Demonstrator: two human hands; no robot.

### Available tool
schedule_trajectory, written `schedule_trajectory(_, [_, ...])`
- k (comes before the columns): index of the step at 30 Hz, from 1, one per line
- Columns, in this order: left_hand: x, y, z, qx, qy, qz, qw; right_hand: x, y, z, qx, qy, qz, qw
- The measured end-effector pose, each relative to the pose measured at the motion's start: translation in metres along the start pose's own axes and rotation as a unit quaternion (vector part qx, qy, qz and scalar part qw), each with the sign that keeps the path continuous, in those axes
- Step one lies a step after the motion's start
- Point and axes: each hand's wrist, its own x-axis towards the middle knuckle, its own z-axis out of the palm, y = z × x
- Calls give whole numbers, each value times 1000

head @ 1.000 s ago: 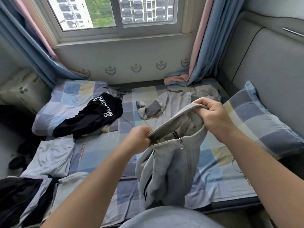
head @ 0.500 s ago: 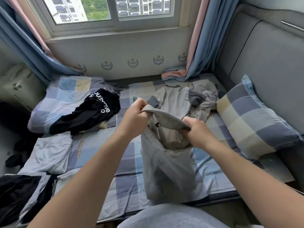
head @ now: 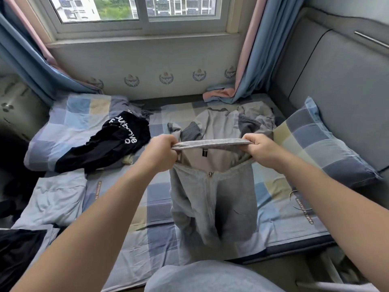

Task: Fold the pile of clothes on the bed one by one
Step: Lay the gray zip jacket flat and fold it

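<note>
Left hand [head: 160, 152] and right hand [head: 260, 151] now sit wider apart than a moment ago, each clenched on the top band [head: 210, 142] of the grey garment [head: 212, 203], so I see it hanging square over the bed [head: 160, 207], which looks ready to lay flat.

The bed [head: 160, 199] (checked sheet) carries a black garment [head: 117, 144], grey top [head: 219, 125], pillow [head: 315, 144].

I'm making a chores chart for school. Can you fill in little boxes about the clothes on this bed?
Held up: grey zip garment, hanging above the bed
Left hand: grips its top edge, left end
Right hand: grips its top edge, right end
Unfolded on bed: black printed garment, grey top
Looks folded: pale blue piece, left side
Also there: checked pillow, right
</note>
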Motion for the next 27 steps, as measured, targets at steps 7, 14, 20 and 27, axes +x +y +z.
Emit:
schedule_trajectory(7, [20, -46, -41, -155, -31, -47, 986, 15, -21, 71, 236, -33, 153, 959])
schedule_trajectory(14, [29, -104, -77, -192, 8, -68, 979, 19, -45, 164, 176, -219, 41, 959])
schedule_trajectory(20, [28, -145, -91, -177, -1, -77, 981, 34, -61, 229, 60, -171, -18, 983])
schedule_trajectory(27, [9, -201, -126, -244, -99, -39, 964, 30, -103, 180, 167, -134, 30, 976])
